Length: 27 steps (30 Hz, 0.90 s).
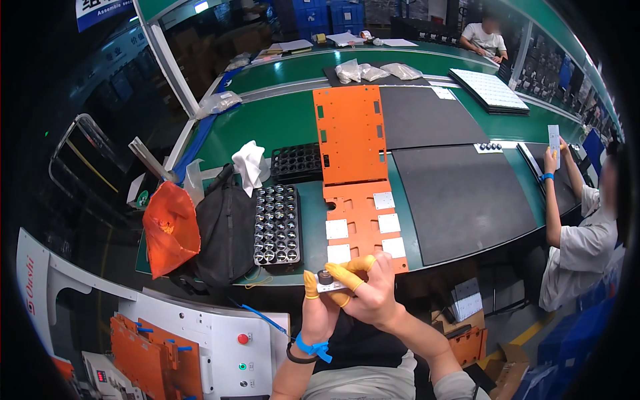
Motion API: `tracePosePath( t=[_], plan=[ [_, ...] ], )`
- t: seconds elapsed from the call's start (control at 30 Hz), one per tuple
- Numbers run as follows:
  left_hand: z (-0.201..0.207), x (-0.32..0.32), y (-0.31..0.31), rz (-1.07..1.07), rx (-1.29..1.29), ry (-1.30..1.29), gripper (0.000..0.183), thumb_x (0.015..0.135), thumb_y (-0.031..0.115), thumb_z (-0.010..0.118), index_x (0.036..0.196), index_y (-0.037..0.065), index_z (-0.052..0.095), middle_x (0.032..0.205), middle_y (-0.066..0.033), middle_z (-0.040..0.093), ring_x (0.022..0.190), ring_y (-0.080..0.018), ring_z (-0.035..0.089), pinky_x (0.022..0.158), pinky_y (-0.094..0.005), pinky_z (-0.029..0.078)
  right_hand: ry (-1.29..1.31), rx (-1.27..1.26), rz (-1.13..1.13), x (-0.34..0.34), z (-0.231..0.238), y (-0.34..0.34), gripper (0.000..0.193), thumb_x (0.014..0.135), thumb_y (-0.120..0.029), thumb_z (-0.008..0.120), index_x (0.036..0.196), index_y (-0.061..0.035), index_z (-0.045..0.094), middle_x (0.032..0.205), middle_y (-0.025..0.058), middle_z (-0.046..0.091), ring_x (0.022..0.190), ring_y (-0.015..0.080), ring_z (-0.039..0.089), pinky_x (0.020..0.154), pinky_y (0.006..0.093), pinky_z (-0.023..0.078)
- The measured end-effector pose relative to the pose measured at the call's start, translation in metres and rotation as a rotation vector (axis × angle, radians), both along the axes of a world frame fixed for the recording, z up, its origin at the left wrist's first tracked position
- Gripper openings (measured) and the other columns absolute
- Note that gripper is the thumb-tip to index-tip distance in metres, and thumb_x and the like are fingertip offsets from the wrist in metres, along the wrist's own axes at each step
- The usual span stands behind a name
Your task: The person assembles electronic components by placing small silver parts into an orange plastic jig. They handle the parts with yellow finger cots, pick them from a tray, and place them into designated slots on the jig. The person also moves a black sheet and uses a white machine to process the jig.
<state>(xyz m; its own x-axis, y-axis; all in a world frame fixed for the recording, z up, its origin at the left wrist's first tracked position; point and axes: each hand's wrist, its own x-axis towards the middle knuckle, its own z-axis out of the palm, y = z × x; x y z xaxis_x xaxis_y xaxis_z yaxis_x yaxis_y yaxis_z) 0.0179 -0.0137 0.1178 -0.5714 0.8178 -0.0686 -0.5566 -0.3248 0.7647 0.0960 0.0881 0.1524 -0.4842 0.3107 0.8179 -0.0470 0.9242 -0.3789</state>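
Both grips closed: my left grip [319, 315] pinches the near-left edge of a small white plate [331, 288], and my right grip [375, 290] has the right side of it, yellow finger covers on. A black round part [325, 276] sits on top, by my right fingertips. Just beyond my grip, on the worktop [310, 273]: orange fixture [361, 220] with white square pieces [337, 229] on it, its orange panel [350, 137] standing up behind. Left of that, black tray [299, 243] of round shiny-topped parts [277, 223], then black bag [223, 230], orange bag [172, 230]. Right of the fixture, dark mat [460, 200]. Far right, co-worker [580, 233] lifting a white strip [554, 141].
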Motion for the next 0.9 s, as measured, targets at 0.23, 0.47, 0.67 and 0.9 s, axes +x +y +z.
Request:
tracePosePath(
  t=[0.23, 0.47, 0.67, 0.9],
  plan=[
    [0.017, -0.016, 0.007, 0.165, -0.064, 0.661, 0.050, 0.095, 0.027, 0.072, 0.136, 0.002, 0.058, 0.123, -0.0105, 0.067, 0.103, -0.0180, 0.066, 0.090, -0.0323, 0.053, -0.039, -0.001, -0.003, 0.007, -0.002, 0.029, 0.041, 0.063, -0.014, 0.085, 0.101, -0.0061, 0.073, 0.086, 0.0054, 0.055, 0.078, 0.0261, 0.052, 0.072, 0.0392, 0.041],
    [0.022, -0.027, 0.009, 0.284, -0.261, 0.981, 0.027, 0.083, 0.009, 0.080, 0.110, 0.004, 0.074, 0.091, -0.0057, 0.068, 0.073, -0.0133, 0.061, 0.065, -0.0264, 0.048, -0.208, -0.316, 0.288, 0.013, -0.007, 0.046, 0.037, 0.071, -0.011, 0.085, 0.103, -0.0032, 0.070, 0.094, 0.0096, 0.056, 0.089, 0.0289, 0.054, 0.078, 0.0390, 0.045],
    [0.033, -0.031, 0.018, 0.236, -0.447, 1.174, 0.022, 0.085, 0.012, 0.078, 0.105, 0.002, 0.074, 0.083, -0.0063, 0.064, 0.059, -0.0140, 0.049, 0.054, -0.0289, 0.039, -0.253, -0.424, 0.290, 0.010, -0.024, 0.056, 0.032, 0.076, -0.012, 0.083, 0.105, -0.0028, 0.071, 0.092, 0.0112, 0.055, 0.089, 0.0302, 0.055, 0.077, 0.0387, 0.046],
    [0.031, -0.068, 0.049, 0.451, -0.668, 1.281, 0.021, 0.083, 0.018, 0.079, 0.087, -0.003, 0.074, 0.076, -0.0139, 0.062, 0.054, -0.0246, 0.050, 0.052, -0.0390, 0.036, -0.245, -0.571, 0.122, -0.002, -0.047, 0.066, 0.044, 0.086, -0.014, 0.078, 0.126, -0.0017, 0.063, 0.082, 0.0065, 0.051, 0.074, 0.0204, 0.048, 0.067, 0.0329, 0.042]
  ],
)
